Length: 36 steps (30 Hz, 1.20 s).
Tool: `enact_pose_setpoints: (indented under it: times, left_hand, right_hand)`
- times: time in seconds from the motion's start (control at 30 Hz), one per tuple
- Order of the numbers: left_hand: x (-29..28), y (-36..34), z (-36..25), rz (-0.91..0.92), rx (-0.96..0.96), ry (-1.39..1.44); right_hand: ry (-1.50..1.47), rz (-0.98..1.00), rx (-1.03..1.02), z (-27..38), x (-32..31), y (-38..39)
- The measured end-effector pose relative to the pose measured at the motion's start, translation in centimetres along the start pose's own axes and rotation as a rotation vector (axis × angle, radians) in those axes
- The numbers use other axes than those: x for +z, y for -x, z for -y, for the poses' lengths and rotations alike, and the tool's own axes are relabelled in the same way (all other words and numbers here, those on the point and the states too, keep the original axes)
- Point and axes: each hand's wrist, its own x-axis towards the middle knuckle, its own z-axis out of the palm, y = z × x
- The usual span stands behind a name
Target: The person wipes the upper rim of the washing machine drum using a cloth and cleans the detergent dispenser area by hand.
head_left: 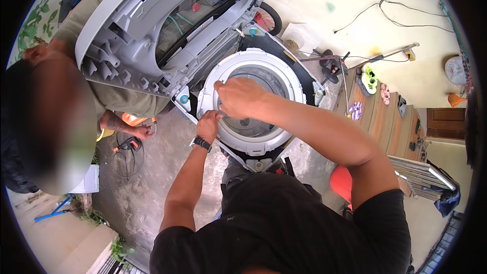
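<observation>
An opened top-loading washing machine stands in front of me, with a white plastic tub ring point(245, 58) around its metal drum point(253, 128). My left hand point(207, 126) is at the ring's left side, fingertips pinched together against its inner edge. Just above it, my right hand point(239, 98) is curled closed over the left part of the tub opening. What either hand's fingers grip is hidden. The machine's grey top panel point(147, 25), with its windowed lid, is raised and tilted to the far left of the tub.
Another person's hand point(142, 131) is at the left, below the panel, by an orange object. A black cable coil point(128, 162) with an orange-marked plug or tool lies on the concrete floor. Wooden steps point(378, 122) with shoes rise at the right. A red rounded object point(342, 182) is beside me.
</observation>
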Motion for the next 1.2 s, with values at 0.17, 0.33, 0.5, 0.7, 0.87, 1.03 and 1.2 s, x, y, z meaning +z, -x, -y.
enact_pose_setpoints:
  times: [0.17, 0.33, 0.5, 0.7, 0.87, 1.03, 1.2]
  left_hand:
    - [1.3, -4.7, 3.8, -0.112, -0.002, -0.091]
    - [1.3, -9.4, 6.5, -0.163, -0.126, -0.035]
    - [1.7, -10.1, 10.3, -0.127, -0.139, -0.088]
    - [1.2, -10.3, 7.7, -0.160, -0.180, -0.098]
    - [1.3, -10.5, 7.0, -0.110, -0.223, -0.072]
    - [1.7, -10.6, 7.5, 0.005, -0.175, -0.183]
    - [2.2, -10.2, 8.9, -0.147, -0.080, -0.092]
  right_hand:
    - [-0.008, -0.208, -0.182, -0.5, 1.1, -5.9]
    - [0.019, -0.217, -0.310, -2.5, 2.9, -10.0]
    - [0.058, -0.228, -0.345, -1.5, 3.3, -12.3]
    - [0.080, -0.216, -0.339, -1.4, 4.0, -12.9]
    - [0.052, -0.192, -0.354, -1.5, 4.0, -13.1]
    - [0.019, -0.213, -0.366, -2.8, 4.3, -13.6]
    - [0.005, -0.240, -0.401, -3.2, 4.5, -13.8]
